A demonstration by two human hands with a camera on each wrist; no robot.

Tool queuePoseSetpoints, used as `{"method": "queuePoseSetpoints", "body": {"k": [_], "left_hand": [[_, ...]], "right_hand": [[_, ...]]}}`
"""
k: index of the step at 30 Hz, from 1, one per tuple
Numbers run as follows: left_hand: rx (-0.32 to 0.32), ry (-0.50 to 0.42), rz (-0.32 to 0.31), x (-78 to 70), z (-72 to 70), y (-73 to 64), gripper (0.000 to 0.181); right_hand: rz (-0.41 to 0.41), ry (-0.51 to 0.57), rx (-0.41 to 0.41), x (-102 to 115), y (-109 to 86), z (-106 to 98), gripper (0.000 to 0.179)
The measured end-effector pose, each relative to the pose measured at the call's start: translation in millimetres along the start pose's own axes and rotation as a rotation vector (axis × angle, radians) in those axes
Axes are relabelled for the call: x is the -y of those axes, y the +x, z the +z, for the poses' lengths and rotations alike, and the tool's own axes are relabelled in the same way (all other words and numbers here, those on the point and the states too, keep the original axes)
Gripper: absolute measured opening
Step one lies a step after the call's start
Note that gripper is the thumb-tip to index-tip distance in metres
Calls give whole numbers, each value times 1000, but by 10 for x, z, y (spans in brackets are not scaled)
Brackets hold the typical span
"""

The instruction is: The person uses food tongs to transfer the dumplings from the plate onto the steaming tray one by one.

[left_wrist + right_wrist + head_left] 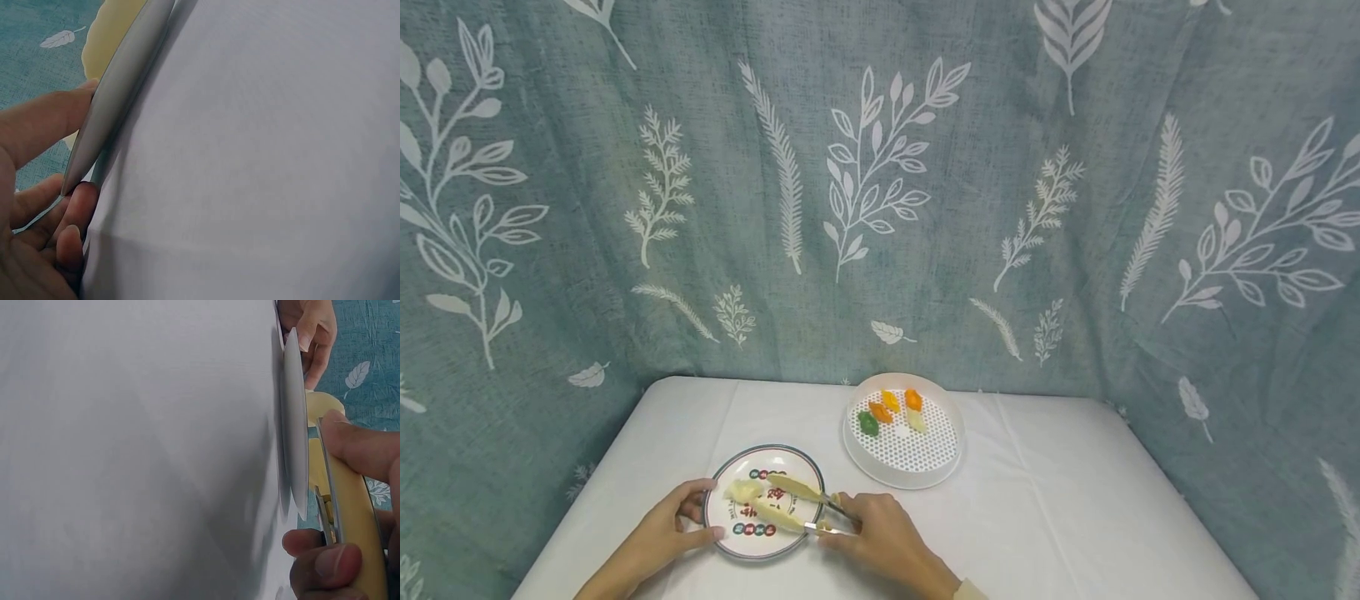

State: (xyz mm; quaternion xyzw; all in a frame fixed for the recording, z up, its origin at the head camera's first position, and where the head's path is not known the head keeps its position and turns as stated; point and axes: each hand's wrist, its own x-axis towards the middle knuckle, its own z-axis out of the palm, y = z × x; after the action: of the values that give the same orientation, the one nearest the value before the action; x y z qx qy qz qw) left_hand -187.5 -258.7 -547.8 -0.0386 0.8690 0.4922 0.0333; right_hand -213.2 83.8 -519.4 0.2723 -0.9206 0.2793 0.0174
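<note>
My left hand [666, 529] grips the left rim of a round white plate [796, 459], which has a dark edge band and printed characters. In the left wrist view, the thumb lies on top of the plate [119, 87] and the fingers are at its underside. A pale yellow dumpling-like piece [743, 491] rests on the plate's left half. My right hand [883, 537] holds tongs [795, 488] with pale yellow ends and metal arms. Their tips are spread apart over the plate, right by the pale piece. Thumb and fingers press the tongs' handle [353, 506] in the right wrist view.
A round white perforated steamer tray [955, 433] stands behind and right of the plate. Inside it lie several small pieces: green [868, 423], orange [913, 400], yellow [891, 401] and pale [915, 419]. A white cloth [1075, 492] covers the table, with a leaf-patterned curtain [880, 317] behind.
</note>
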Motion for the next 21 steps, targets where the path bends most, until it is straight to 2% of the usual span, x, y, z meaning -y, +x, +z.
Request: {"method": "queuePoseSetpoints", "body": {"k": [12, 21], "left_hand": [[-16, 12, 12, -2, 12, -3, 86], [-23, 23, 7, 22, 25, -3, 86]], "right_hand": [[-53, -17, -41, 35, 69, 84, 71], [-60, -26, -32, 78, 97, 128, 65]]}}
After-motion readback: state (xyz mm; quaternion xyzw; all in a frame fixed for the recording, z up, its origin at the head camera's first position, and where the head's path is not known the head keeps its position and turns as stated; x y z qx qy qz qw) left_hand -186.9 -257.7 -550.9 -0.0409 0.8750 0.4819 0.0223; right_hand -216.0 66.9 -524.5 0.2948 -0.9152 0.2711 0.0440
